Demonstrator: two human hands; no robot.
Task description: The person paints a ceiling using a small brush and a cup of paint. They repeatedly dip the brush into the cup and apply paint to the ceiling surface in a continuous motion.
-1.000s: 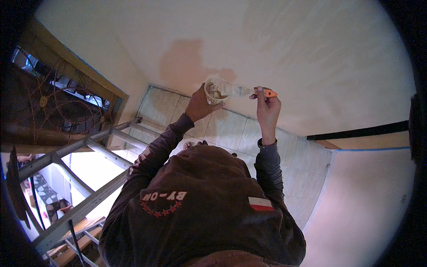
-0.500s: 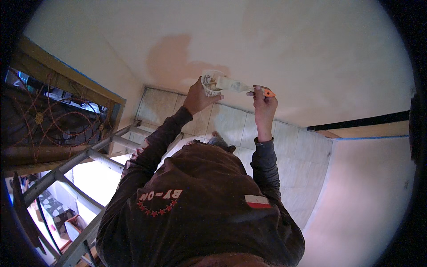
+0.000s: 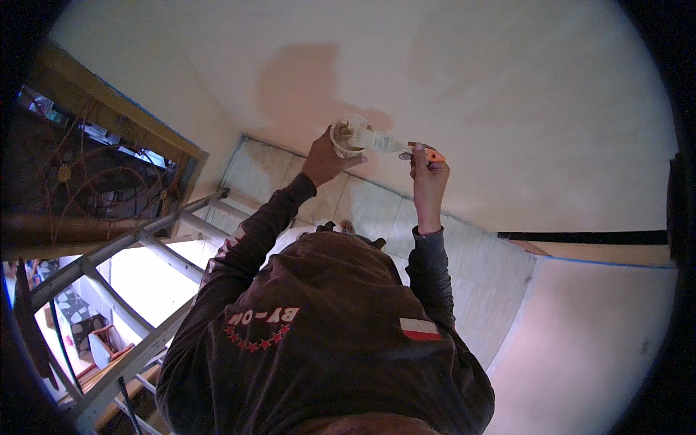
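Note:
A small round paint cup point(image 3: 349, 150), pale and smeared on its outside, is gripped by my left hand point(image 3: 324, 162), whose fingers wrap its left side with the thumb underneath. My right hand point(image 3: 430, 171) pinches the orange-tipped handle of a paintbrush point(image 3: 382, 142). The brush lies almost level, its pale-coated bristle end at the right side of the cup's rim. What is inside the cup is hard to make out. Both hands are close to the pale wall point(image 3: 464, 94).
A metal ladder point(image 3: 138, 230) leans along my left side. Beyond it is a window frame point(image 3: 123, 101) with a curled metal grille. Pale tiles point(image 3: 464, 254) cover the floor below. Blue tape edges the right wall point(image 3: 580, 326). A chair point(image 3: 106, 346) shows at the lower left.
My view has turned slightly, so the wall, ladder and window shift in the picture. The brush and right hand have moved a little left, nearer the cup.

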